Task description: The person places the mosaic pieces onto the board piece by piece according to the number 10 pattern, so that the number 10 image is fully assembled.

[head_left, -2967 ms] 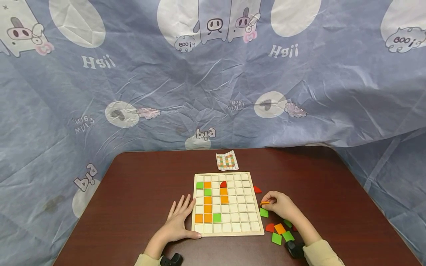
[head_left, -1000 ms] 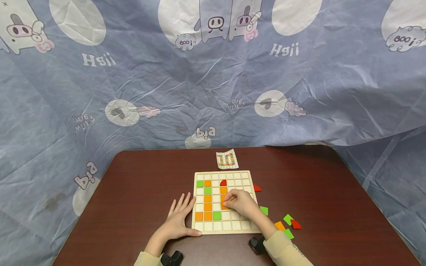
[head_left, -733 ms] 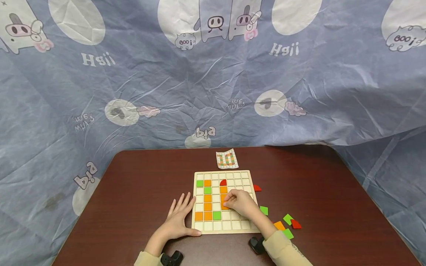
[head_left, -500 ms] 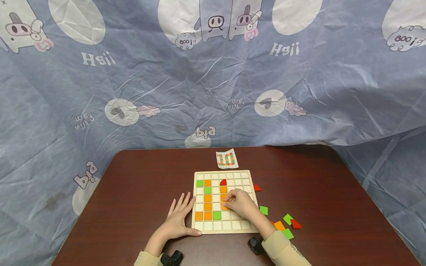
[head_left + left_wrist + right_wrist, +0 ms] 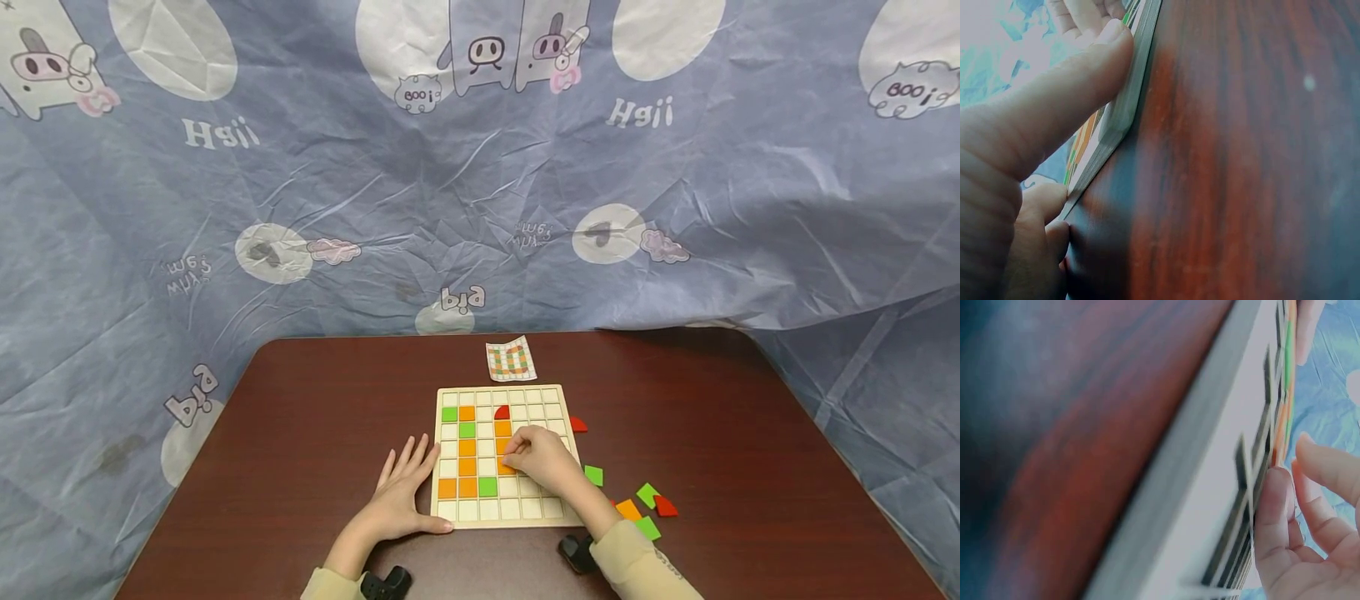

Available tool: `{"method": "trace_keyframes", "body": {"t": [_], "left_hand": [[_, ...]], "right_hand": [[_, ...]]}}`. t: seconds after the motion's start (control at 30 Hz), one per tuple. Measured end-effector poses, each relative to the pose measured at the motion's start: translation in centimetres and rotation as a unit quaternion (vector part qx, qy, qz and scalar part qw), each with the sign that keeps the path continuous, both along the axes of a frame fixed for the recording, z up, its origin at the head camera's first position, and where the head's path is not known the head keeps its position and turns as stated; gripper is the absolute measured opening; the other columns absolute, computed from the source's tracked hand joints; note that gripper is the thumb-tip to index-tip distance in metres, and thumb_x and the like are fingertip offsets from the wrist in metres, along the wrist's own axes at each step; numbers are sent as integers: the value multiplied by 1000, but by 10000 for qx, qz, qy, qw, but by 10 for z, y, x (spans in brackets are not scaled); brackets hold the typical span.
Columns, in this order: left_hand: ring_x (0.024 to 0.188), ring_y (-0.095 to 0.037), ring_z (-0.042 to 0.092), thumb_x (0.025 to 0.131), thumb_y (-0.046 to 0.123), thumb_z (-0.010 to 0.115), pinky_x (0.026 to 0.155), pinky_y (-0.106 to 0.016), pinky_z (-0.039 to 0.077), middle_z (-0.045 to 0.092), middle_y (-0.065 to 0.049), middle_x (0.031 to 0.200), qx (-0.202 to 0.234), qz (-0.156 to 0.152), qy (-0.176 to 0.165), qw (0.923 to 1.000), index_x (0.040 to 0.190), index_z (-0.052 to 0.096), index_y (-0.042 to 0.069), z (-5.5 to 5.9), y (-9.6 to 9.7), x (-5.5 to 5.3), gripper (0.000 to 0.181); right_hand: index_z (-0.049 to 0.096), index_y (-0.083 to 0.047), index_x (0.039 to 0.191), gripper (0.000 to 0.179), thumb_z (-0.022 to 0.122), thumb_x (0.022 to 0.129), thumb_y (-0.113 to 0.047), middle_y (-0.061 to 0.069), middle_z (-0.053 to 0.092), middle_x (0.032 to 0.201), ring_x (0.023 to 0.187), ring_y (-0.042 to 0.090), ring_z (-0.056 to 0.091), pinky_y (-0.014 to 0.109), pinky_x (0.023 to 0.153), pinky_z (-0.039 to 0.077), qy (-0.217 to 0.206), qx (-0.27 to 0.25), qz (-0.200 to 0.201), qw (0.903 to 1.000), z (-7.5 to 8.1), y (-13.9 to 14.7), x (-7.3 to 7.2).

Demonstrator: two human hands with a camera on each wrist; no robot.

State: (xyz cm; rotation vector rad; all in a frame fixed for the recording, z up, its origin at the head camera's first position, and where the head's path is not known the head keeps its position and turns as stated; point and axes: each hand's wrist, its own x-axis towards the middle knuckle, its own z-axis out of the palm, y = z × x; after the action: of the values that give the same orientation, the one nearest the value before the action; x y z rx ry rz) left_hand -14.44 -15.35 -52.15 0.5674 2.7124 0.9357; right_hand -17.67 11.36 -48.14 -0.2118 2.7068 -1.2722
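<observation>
A cream grid board lies on the table with several green and orange square tiles and a red quarter-circle tile in its cells. My right hand reaches over the board, thumb and fingers pinching an orange square tile at the lower end of the orange column. In the right wrist view the thumb is right at the tile's edge. At the board's lower left corner rests my left hand, fingers spread toward the left edge. Its thumb touches the front edge in the left wrist view.
A small pattern card lies behind the board. Loose tiles are to its right: a green square, a red quarter-circle, and a cluster with an orange square, partly behind the right forearm. A printed cloth hangs behind the table.
Three seconds ago my right hand held the orange tile to the right of the board; it has since moved left onto the column. Over the last second it barely shifts. The left hand stays put.
</observation>
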Motion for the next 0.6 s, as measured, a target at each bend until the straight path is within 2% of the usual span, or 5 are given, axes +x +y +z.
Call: {"method": "trace_keyframes", "body": {"t": [0.23, 0.33, 0.6], "left_hand": [[153, -38, 2, 66, 55, 85, 119, -61, -3, 10, -15, 166, 48, -30, 16, 10000, 157, 24, 11, 0, -1, 0, 118], [153, -38, 2, 66, 55, 85, 119, -61, -3, 10, -15, 166, 36, -33, 19, 10000, 157, 24, 11, 1, 0, 0, 118], [153, -41, 2, 67, 51, 87, 118, -63, -4, 11, -18, 165, 173, -55, 53, 9998, 157, 25, 7, 4, 0, 1, 117]], "right_hand": [[69, -9, 83, 9, 76, 84, -12, 0, 65, 74, 64, 12, 57, 24, 60, 46, -265, -288, -562, 9977, 14, 23, -11], [69, -8, 88, 8, 75, 86, -13, 2, 67, 78, 67, 15, 60, 25, 60, 48, -242, -260, -821, 9960, 17, 39, -18], [70, -3, 97, 15, 71, 89, -16, 7, 73, 86, 78, 24, 67, 30, 67, 53, -89, -358, -1192, 9922, 21, 82, -30]]}}
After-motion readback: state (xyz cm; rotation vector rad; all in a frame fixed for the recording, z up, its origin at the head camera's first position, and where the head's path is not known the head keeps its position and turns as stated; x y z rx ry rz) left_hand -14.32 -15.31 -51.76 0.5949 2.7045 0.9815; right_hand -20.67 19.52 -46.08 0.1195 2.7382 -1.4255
